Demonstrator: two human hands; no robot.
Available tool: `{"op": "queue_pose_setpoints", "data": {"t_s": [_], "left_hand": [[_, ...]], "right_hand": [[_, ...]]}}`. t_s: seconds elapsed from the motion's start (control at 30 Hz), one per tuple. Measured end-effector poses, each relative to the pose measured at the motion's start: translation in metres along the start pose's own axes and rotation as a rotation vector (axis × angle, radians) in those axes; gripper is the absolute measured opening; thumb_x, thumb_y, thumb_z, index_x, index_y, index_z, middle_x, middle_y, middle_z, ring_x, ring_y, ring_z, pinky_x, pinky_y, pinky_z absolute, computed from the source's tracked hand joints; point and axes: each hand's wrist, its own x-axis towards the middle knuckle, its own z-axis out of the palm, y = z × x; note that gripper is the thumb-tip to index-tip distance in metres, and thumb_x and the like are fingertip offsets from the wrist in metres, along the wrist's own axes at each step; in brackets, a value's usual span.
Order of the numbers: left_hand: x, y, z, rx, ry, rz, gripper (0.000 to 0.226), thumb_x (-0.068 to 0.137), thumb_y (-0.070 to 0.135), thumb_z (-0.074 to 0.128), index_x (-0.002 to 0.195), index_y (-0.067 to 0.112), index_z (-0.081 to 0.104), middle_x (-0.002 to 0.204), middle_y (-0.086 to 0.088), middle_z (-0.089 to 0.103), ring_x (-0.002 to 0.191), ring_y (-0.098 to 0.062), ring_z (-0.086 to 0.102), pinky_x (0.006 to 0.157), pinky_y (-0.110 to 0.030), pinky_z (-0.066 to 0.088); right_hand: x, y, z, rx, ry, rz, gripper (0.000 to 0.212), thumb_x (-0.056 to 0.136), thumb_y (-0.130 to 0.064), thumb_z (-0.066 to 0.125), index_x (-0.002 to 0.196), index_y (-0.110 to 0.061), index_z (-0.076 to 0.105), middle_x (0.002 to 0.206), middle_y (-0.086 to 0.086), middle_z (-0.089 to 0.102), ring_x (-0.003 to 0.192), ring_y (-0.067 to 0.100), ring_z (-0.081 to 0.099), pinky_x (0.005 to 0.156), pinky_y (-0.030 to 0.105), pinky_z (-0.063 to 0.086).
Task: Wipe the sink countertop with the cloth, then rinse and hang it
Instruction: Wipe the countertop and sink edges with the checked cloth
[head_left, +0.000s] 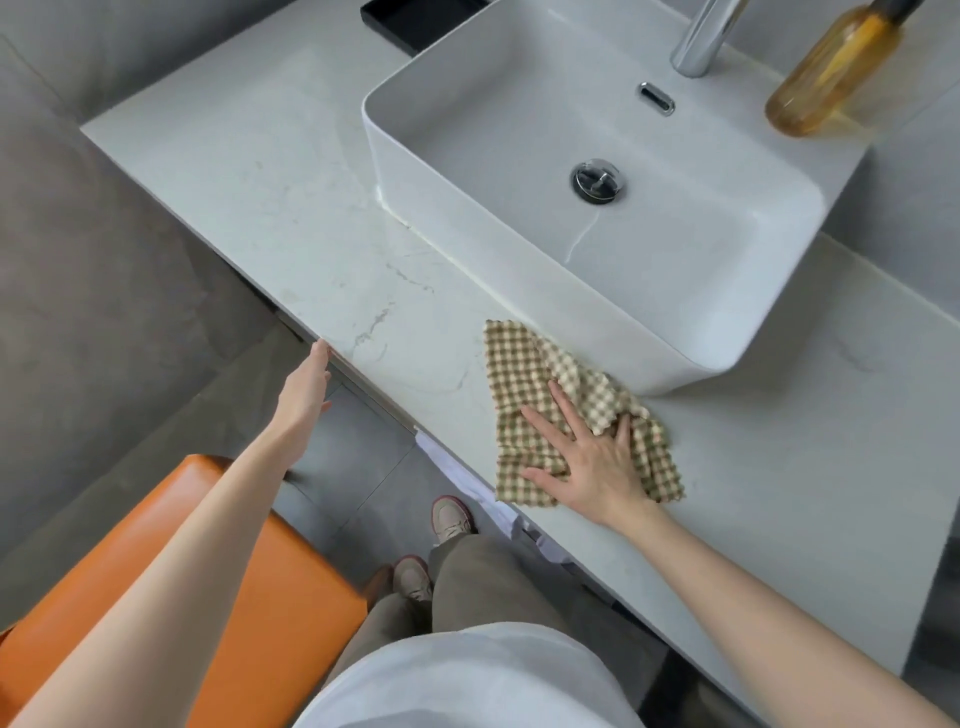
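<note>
**Q:** Where is the cloth, and which way does it lie?

**A:** The tan-and-cream checked cloth (524, 384) lies rumpled on the pale marble surface (270, 197), right of the frame's centre. It sits just in front of the white sink (395, 171), and its upper edge touches the basin's front wall. Its long axis runs diagonally, with one corner pointing to the upper left and the other end at the lower right.

**Q:** What are the hands doing?

**A:** The right hand (592, 462) presses flat on the cloth with fingers spread, its grip released. The left hand (306, 387), at centre left, is straight-fingered and released too, its fingertips touching the surface's front edge.

**Q:** Any writing?

**A:** The amber bottle (831, 73) at upper right, beside the chrome tap (701, 36), is too blurred to read.
</note>
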Motion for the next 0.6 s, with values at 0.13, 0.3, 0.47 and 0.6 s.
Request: {"op": "queue_pose_setpoints", "data": {"t_s": [0.13,0.3,0.47,0.6], "left_hand": [[0.003,0.004,-0.013,-0.011,0.022,0.004,0.049,0.099,0.046,0.021,0.139,0.030,0.044,0.142,0.012,0.048,0.129,-0.019,0.045,0.107,-0.041,0.037],[0.011,0.017,-0.030,-0.038,0.093,-0.014,0.047,0.099,0.045,0.028,0.141,0.027,0.039,0.144,0.008,0.047,0.126,-0.022,0.048,0.102,-0.039,0.041],[0.033,0.040,-0.056,-0.110,0.169,-0.012,0.051,0.097,0.047,0.035,0.144,0.026,0.035,0.147,0.009,0.042,0.128,-0.019,0.047,0.103,-0.039,0.043],[0.063,0.053,-0.085,-0.144,0.196,-0.010,0.055,0.096,0.050,0.039,0.145,0.027,0.032,0.149,0.007,0.039,0.129,-0.019,0.045,0.105,-0.041,0.043]], "right_hand": [[0.027,-0.022,-0.007,-0.039,-0.040,-0.116,0.074,0.080,-0.083,0.022,0.139,-0.059,-0.018,0.153,-0.014,-0.033,0.097,0.022,0.066,0.111,0.068,0.000],[0.093,-0.064,-0.017,-0.028,-0.044,-0.196,0.076,0.077,-0.087,0.021,0.140,-0.061,-0.011,0.154,-0.015,-0.030,0.109,0.025,0.062,0.107,0.070,-0.004],[0.154,-0.102,-0.025,-0.031,-0.029,-0.243,0.078,0.075,-0.089,0.019,0.141,-0.060,-0.010,0.155,-0.014,-0.028,0.112,0.028,0.061,0.106,0.072,-0.003],[0.200,-0.139,-0.029,-0.040,0.002,-0.260,0.079,0.075,-0.088,0.020,0.142,-0.058,-0.009,0.157,-0.012,-0.025,0.115,0.033,0.058,0.106,0.072,-0.001]]}}
